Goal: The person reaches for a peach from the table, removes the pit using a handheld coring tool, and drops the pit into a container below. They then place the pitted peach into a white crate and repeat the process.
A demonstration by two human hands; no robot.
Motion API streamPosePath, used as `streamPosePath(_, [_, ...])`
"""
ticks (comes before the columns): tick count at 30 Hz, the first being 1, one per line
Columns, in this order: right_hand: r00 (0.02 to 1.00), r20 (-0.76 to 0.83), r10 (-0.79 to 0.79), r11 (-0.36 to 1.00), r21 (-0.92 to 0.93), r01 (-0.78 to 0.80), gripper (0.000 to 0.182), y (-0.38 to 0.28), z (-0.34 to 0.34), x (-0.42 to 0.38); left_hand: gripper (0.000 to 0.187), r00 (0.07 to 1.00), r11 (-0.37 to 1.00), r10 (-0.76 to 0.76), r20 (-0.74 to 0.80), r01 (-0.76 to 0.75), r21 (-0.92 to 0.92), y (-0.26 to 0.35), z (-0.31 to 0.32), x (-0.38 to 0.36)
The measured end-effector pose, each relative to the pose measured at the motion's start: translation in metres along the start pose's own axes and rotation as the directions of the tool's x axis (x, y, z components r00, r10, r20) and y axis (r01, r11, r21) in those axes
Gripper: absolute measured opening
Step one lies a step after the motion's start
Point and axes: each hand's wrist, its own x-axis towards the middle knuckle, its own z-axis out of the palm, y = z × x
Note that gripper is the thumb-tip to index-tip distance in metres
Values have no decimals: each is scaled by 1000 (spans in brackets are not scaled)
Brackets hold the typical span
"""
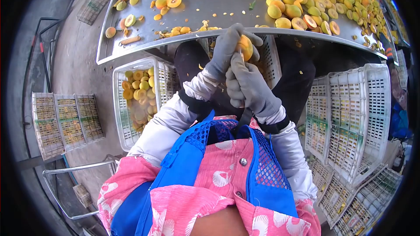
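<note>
Grey gloves cover both hands, which meet just in front of the table edge. My left hand (225, 51) is closed around a yellow-orange peach (244, 47), its fingers wrapped over the far side. Right below, my right hand (251, 84) is closed in a fist with the thumb upward, gripping a small thin-bladed tool (241, 55) whose tip is right at the peach. Most of that tool is hidden by the glove. Under the hands, between the knees, a white crate (272, 63) is partly covered by the arms.
A metal table (218, 11) bears many halved peaches (299, 23), piled at the right, and a wooden-handled tool (130, 40) near its left edge. Left of my knees stands a white crate (124, 126) of peaches. Stacked crates (348, 113) stand right; another crate (68, 122) is left.
</note>
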Motion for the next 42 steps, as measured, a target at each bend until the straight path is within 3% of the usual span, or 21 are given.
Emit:
streamPosePath(1, [996, -93, -8, 999, -43, 4, 46, 1, 2, 1, 69, 999, 997, -32, -9, 33, 68, 3, 1, -3])
streamPosePath(6, [958, 287, 7, 988, 147, -51, 48, 5, -15, 8, 65, 997, 989, -75, 33, 70, 129, 23, -3, -8])
streamPosePath(10, [997, 72, -9, 999, -52, 13, 44, 6, 1, 18, 66, 964, 992, -113, -239, 95, -85, 10, -10, -14])
streamPosePath(13, [999, -37, 16, 994, -112, -20, 44, 16, 9, 31, 65, 938, 999, -39, -345, 30, -32, 6, -22, -27])
streamPosePath(15, [976, -38, -215, 949, -245, 200, 43, 31, 5, 48, 57, 841, 815, -87, -534, -248, -524, 11, -26, -38])
streamPosePath(17, [982, -54, -180, 955, -250, 162, 42, 23, 5, 50, 60, 900, 866, -30, -434, -194, -461, -2, -102, -56])
streamPosePath(19, [990, -85, -116, 965, -245, 92, 41, 27, -5, 42, 57, 738, 988, 13, -675, -113, -104, 26, -131, -99])
streamPosePath(20, [970, -169, -172, 950, -290, 118, 38, 25, -13, 47, 54, 550, 983, 181, -815, -116, 140, 31, -155, -119])
streamPosePath(21, [942, -245, -229, 931, -339, 138, 35, 25, -23, 53, 46, 286, 970, 210, -935, 55, 235, 23, -207, -145])
streamPosePath(22, [918, -225, -326, 881, -425, 208, 31, 33, -38, 65, 40, 286, 686, 418, -862, 523, 506, 27, -233, -176])
streamPosePath(23, [887, -198, -418, 820, -503, 274, 27, 39, -48, 76, 36, 377, 155, 563, -735, 826, 542, 34, -247, -191])
streamPosePath(25, [887, -223, -404, 752, -634, 183, 30, 36, -43, 84, 33, 404, 155, 694, -596, 725, 671, 54, -233, -163])
streamPosePath(26, [842, -158, -516, 593, -775, 218, 28, 38, -45, 90, 31, 415, 129, 790, -452, 608, 784, 59, -221, -148])
streamPosePath(27, [788, -69, -612, 405, -883, 238, 26, 35, -47, 96, 30, 480, 208, 748, -459, 487, 848, 61, -220, -123])
streamPosePath(29, [751, -12, -660, 314, -913, 262, 27, 23, -57, 106, 31, 641, 304, 616, -459, 343, 888, 71, -223, -62])
streamPosePath(30, [778, -21, -627, 165, -980, 107, 28, 17, -65, 110, 32, 725, 319, 517, -455, 331, 888, 78, -227, -31])
streamPosePath(31, [802, -44, -596, 7, -999, -50, 30, 12, -71, 115, 34, 775, 123, 521, -358, 347, 930, 76, -249, 3])
streamPosePath(34, [810, -81, -581, 69, -996, -50, 32, 3, -84, 126, 44, 856, -106, 492, -157, 238, 966, 77, -276, 85])
streamPosePath(38, [737, -60, -673, 6, -997, -76, 31, 4, -88, 125, 46, 928, -301, 288, -237, 322, 898, 53, -292, 148])
streamPosePath(39, [705, -110, -701, 120, -992, -36, 25, 0, -85, 121, 45, 941, -349, 219, -259, 323, 880, 49, -292, 152])
streamPosePath(42, [693, -119, -711, 37, -991, -132, 25, 9, -91, 122, 38, 958, -315, 156, -242, 281, 907, 49, -273, 139])
